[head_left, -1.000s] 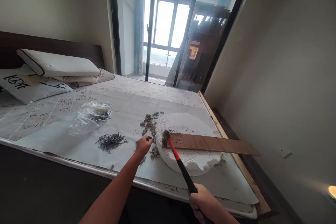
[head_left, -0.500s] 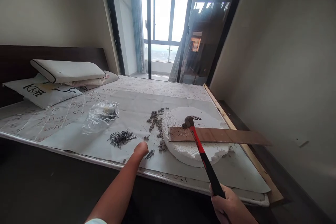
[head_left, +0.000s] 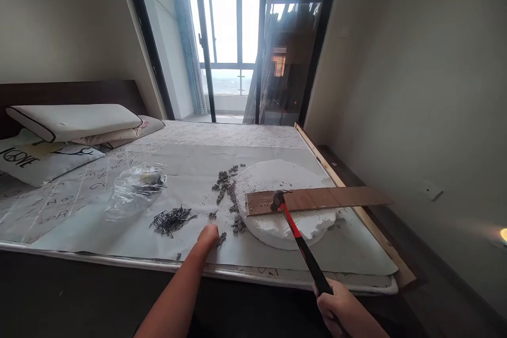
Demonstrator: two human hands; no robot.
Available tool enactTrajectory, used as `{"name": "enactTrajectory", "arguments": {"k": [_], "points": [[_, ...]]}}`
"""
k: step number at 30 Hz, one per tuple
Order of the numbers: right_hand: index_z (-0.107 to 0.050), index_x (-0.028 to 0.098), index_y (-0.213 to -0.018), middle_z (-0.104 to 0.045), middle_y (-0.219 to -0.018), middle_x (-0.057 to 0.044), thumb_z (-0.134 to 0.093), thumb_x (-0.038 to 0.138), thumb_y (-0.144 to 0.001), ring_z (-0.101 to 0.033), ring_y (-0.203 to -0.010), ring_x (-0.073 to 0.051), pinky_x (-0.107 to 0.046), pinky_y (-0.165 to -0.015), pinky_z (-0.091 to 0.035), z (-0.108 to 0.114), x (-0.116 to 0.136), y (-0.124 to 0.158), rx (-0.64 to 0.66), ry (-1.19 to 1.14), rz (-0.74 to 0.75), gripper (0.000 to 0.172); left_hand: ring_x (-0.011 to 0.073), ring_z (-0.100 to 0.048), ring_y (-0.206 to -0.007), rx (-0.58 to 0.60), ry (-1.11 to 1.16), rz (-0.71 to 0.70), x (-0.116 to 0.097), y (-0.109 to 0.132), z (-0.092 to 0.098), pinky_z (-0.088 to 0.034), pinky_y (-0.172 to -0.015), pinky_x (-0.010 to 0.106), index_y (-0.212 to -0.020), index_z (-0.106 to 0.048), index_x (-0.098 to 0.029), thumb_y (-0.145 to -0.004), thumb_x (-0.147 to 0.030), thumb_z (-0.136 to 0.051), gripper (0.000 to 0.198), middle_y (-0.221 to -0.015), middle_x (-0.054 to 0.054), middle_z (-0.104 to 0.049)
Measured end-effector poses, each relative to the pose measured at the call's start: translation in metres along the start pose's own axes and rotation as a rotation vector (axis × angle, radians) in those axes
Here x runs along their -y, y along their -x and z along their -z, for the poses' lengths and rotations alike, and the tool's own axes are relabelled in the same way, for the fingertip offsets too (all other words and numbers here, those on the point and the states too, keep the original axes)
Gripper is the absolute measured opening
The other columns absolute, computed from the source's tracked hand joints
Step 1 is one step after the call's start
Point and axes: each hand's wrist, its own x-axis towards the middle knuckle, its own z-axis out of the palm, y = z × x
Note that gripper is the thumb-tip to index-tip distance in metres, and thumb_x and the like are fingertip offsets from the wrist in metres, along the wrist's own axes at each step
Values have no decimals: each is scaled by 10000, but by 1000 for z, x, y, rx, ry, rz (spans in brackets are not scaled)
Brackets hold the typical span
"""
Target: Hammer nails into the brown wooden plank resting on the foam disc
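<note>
Hammer head down on the board, our other hand at the loose nails by the bed's near edge.

Nearest us, our right hand [head_left: 343,309] is wrapped tight around the hammer [head_left: 297,235] handle, out past the bed's [head_left: 119,261] near edge; the handle slants up over that edge and the head rests on the near left end of the board [head_left: 317,199]. Our left hand [head_left: 206,235] lies just inside the near edge, fingers curled down beside a few loose nails [head_left: 221,239]; whether it grips one we cannot tell. Left of it sits the nail pile [head_left: 172,218], with bare sheet around it. The board lies across a white foam disc [head_left: 285,222] and overhangs the bed's right edge. Rubble [head_left: 225,185] trails along the disc's left side. Farther left lies a plastic bag [head_left: 134,187], and pillows [head_left: 71,121] sit at the far left corner.
</note>
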Motion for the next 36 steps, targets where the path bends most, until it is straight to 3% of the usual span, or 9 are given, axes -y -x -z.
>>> {"name": "enactTrajectory", "arguments": {"k": [3, 5, 7, 10, 15, 20, 25, 29, 36], "points": [[-334, 228, -650, -277, -350, 133, -390, 246, -534, -207, -244, -42, -166, -245, -174, 2, 0, -4, -23, 9, -28, 130, 230, -599, -625, 5, -108, 39, -8, -3, 9, -424, -615, 291, -512, -551, -159, -496, -93, -600, 84, -498, 65, -581], [-332, 231, -655, -278, -342, 136, -387, 251, -529, -198, -239, -43, -166, -236, -178, 4, -1, -6, -30, 9, -32, 138, 219, -612, -706, -20, -127, 16, -19, -3, 18, -426, -658, 274, -658, -614, -153, -533, -91, -566, 148, -646, 77, -649], [-329, 233, -660, -285, -340, 136, -385, 254, -530, -197, -234, -45, -169, -230, -188, 5, -2, -7, -20, -5, -30, 144, 206, -615, -779, -48, -64, -48, -35, -2, 27, -428, -698, 260, -767, -642, -155, -599, -141, -542, 196, -761, 75, -677], [-329, 232, -664, -288, -339, 133, -384, 248, -528, -200, -229, -45, -167, -231, -173, 5, -4, -8, -27, -30, -44, 147, 198, -617, -766, -55, 153, -153, -62, 4, 33, -444, -674, 260, -822, -657, -156, -687, -278, -504, 237, -767, 62, -679], [-336, 227, -637, -270, -338, 127, -381, 209, -539, -205, -241, -45, -168, -268, -147, 6, 1, -5, -34, -44, -47, 109, 174, -614, -687, -67, 484, -234, -103, 8, 25, -457, -546, 243, -845, -606, -146, -704, -374, -499, 289, -773, 73, -662], [-346, 219, -613, -247, -346, 124, -384, 154, -529, -224, -260, -42, -180, -315, -140, 9, 10, -2, -36, -14, -73, 112, 162, -620, -669, -29, 697, -293, -132, 3, 4, -496, -591, 267, -828, -607, -136, -687, -447, -541, 347, -782, 85, -667], [-354, 213, -570, -256, -353, 117, -352, 148, -469, -220, -293, -32, -182, -346, -161, 13, 11, -6, -53, 20, -68, 119, 152, -584, -577, 22, 612, -261, -141, -2, -12, -468, -561, 256, -706, -656, -142, -670, -416, -573, 288, -601, 41, -636], [-373, 205, -570, -283, -373, 100, -372, 139, -475, -252, -343, -41, -183, -380, -183, 18, 6, -10, -63, 51, -41, 116, 155, -581, -629, -61, 458, -284, -140, -6, -16, -434, -568, 238, -658, -668, -153, -682, -407, -564, 276, -659, 41, -646], [-395, 204, -587, -294, -432, 81, -410, 133, -515, -248, -381, -58, -208, -413, -185, 22, 3, -11, -95, 102, -41, 101, 170, -594, -681, -92, 436, -335, -133, -14, -24, -441, -597, 247, -696, -686, -162, -703, -429, -551, 298, -699, 50, -656]]}}
